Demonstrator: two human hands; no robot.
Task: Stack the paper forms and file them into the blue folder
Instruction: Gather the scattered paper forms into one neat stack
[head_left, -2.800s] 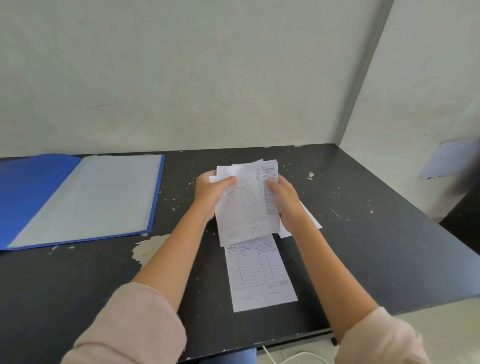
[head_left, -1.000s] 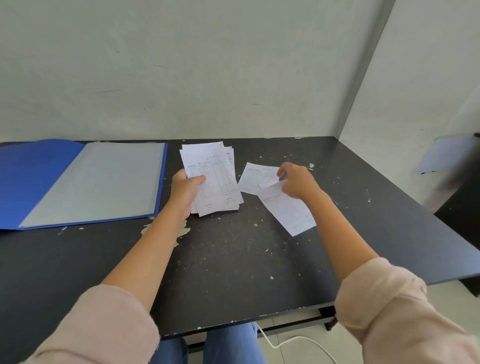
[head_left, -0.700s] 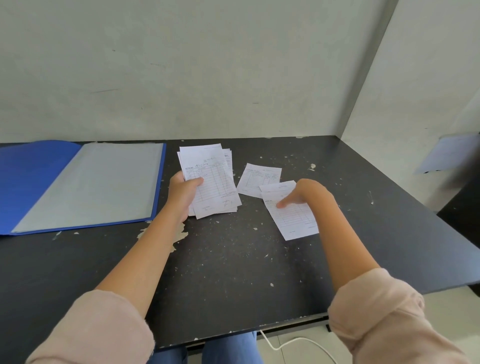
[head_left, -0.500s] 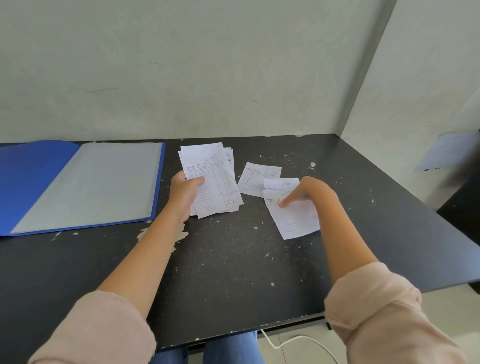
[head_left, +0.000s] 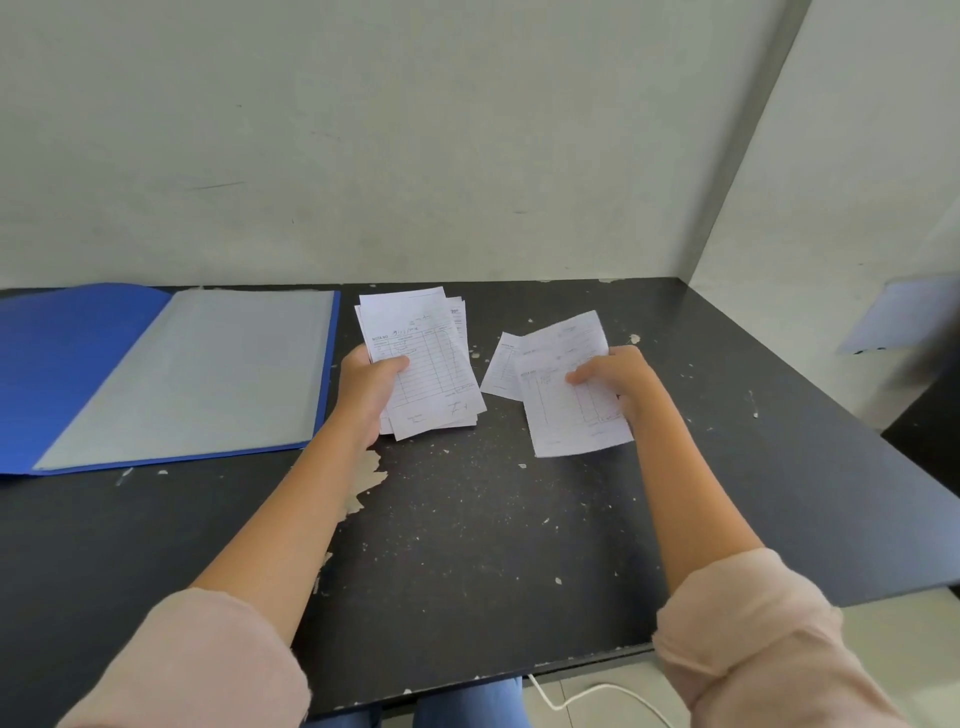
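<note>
My left hand grips a stack of white printed forms, thumb on top, just right of the open blue folder. The folder lies flat at the left with a grey clear sleeve showing. My right hand pinches one form by its right side, lifted off the black table. Another form lies flat on the table, partly under the lifted one.
Grey walls close off the back and right of the table. The tabletop is chipped, with a pale bare patch near my left wrist. A white cable lies on the floor past the front edge.
My right hand went from pressing a fingertip on the loose form to pinching and lifting it. The left hand holds the stack in the same place.
</note>
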